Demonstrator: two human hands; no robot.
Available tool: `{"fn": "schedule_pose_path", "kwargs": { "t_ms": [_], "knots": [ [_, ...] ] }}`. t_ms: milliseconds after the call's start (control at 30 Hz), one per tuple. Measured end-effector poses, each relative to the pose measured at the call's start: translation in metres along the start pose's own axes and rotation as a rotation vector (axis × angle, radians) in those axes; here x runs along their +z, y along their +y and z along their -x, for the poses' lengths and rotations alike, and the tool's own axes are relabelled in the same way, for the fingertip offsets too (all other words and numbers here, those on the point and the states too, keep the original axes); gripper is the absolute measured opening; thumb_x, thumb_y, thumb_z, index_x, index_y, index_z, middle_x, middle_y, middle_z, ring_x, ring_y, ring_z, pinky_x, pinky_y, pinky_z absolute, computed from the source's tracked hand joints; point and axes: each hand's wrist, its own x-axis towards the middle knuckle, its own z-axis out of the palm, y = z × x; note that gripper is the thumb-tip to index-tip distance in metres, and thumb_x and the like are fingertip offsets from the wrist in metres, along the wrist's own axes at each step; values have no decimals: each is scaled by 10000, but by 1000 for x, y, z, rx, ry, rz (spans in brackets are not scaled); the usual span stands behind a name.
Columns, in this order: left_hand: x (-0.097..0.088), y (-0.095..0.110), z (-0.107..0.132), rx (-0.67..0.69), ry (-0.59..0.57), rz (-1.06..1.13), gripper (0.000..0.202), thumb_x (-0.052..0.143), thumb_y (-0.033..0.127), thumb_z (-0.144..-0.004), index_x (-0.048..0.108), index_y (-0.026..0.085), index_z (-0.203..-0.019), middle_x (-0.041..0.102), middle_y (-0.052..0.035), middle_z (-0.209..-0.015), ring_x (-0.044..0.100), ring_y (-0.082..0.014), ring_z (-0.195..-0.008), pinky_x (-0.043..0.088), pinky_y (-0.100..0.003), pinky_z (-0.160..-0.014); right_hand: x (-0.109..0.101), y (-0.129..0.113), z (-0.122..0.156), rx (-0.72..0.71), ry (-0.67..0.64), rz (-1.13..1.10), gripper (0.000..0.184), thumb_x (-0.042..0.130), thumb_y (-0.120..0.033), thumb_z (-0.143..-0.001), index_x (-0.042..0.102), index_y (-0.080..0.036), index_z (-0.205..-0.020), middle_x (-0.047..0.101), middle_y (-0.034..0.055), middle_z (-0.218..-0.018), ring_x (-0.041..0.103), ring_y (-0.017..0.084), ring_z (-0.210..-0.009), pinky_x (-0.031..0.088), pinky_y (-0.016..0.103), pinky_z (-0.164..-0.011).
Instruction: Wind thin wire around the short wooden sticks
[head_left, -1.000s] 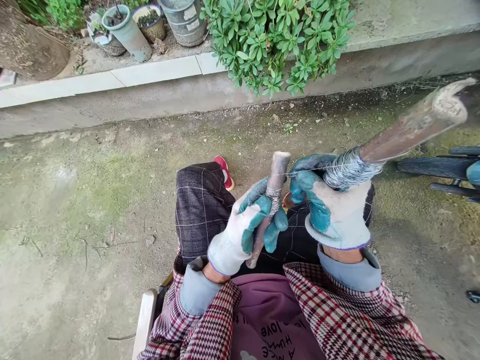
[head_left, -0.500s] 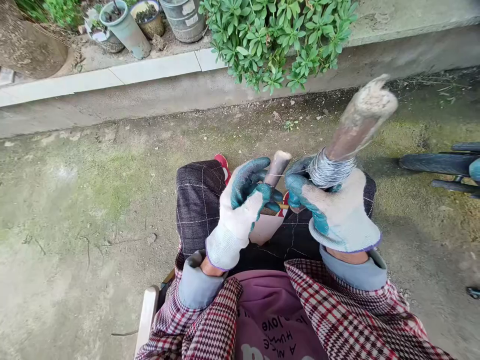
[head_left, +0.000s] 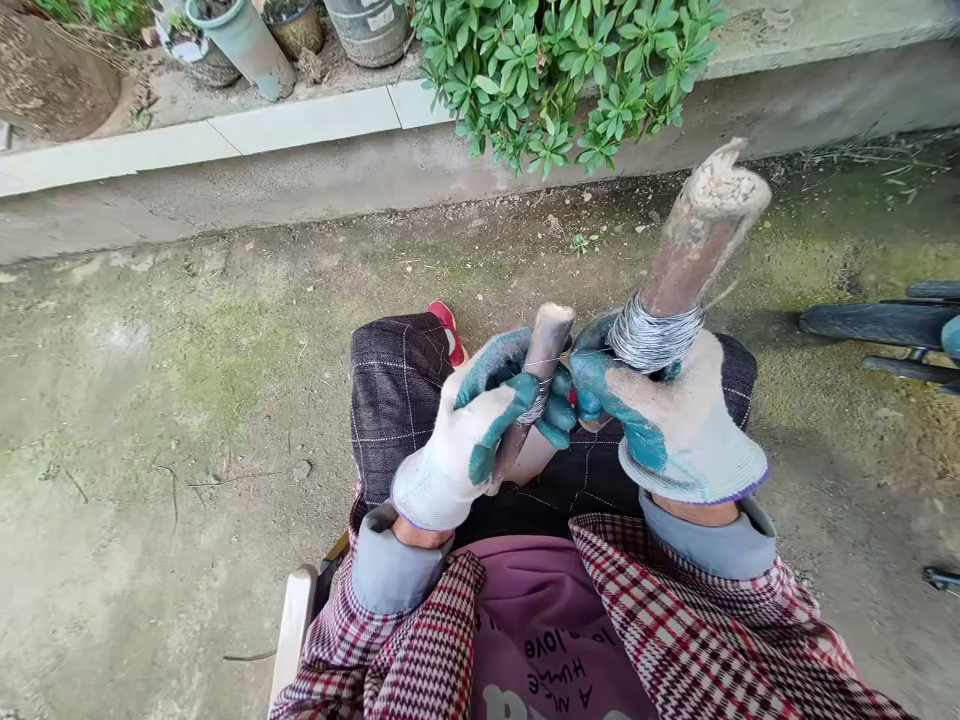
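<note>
My left hand (head_left: 469,440), in a white glove with teal palm coating, is closed round a short grey stick (head_left: 547,335) with a few turns of thin wire on it. My right hand (head_left: 667,420), gloved the same way, grips a thicker, dirt-tipped stick (head_left: 701,235) that points up and away. A thick coil of silver wire (head_left: 654,338) is wound on that stick just above my fingers. A fine strand of wire runs between the two sticks. Both hands are held over my lap, close together.
I sit on a chair with a pale frame (head_left: 291,625), knees in dark checked trousers (head_left: 394,395), a red shoe (head_left: 448,330) beyond. Mossy concrete ground lies around. A raised kerb (head_left: 225,140) with a leafy plant (head_left: 555,75) and pots (head_left: 244,40) is ahead. Dark wheels (head_left: 877,325) stand at right.
The thick stick in my right hand has swung from pointing right to pointing more upright. My left hand has turned the small stick, opening briefly and closing on it again.
</note>
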Motion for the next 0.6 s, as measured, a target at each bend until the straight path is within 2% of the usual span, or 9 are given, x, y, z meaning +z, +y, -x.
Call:
{"fn": "schedule_pose_path", "kwargs": {
  "t_ms": [100, 167, 267, 400, 500, 600],
  "knots": [
    [2, 7, 2, -43, -90, 125, 514, 813, 497, -800, 696, 179, -1186, 745, -40, -872, 682, -161, -606, 549, -267, -544, 0, 2, 0, 25, 7, -44, 193, 896, -305, -707, 714, -245, -697, 681, -23, -592, 559, 148, -416, 444, 283, -336],
    [6, 10, 2, -61, -105, 168, 473, 824, 519, -786, 684, 177, -1080, 708, -21, -783, 625, -134, -514, 495, -244, -467, 0, 4, 0, 23, 12, -38, 207, 909, -310, -697, 714, -241, -699, 666, -33, -578, 558, 143, -413, 446, 276, -338],
    [12, 9, 1, -26, -58, 127, 390, 790, 533, -843, 613, 189, -890, 621, 20, -625, 546, -107, -446, 459, -226, -439, 0, 6, 1, 22, 5, -9, 217, 918, -339, -705, 718, -256, -710, 654, -36, -568, 556, 148, -412, 457, 285, -336],
    [15, 5, 1, 53, 16, 52, 311, 730, 472, -891, 607, 193, -827, 572, 48, -547, 518, -92, -441, 533, -245, -536, -1, 9, 5, 0, -13, 50, 229, 944, -383, -697, 742, -283, -731, 693, -27, -616, 602, 177, -467, 515, 318, -392],
    [15, 2, 1, 44, 97, 18, 298, 750, 445, -861, 603, 190, -810, 554, 59, -555, 504, -81, -423, 490, -218, -487, -3, 10, 10, -44, 11, 80, 211, 951, -308, -696, 785, -290, -826, 723, -26, -693, 633, 182, -521, 554, 333, -469],
    [16, -1, 3, 67, 167, -23, 287, 767, 430, -858, 606, 195, -825, 554, 60, -602, 487, -72, -427, 426, -198, -432, -6, 8, 16, -72, 48, 31, 280, 918, -217, -720, 818, -268, -977, 701, -42, -715, 592, 142, -500, 534, 307, -473]
  ]
}}
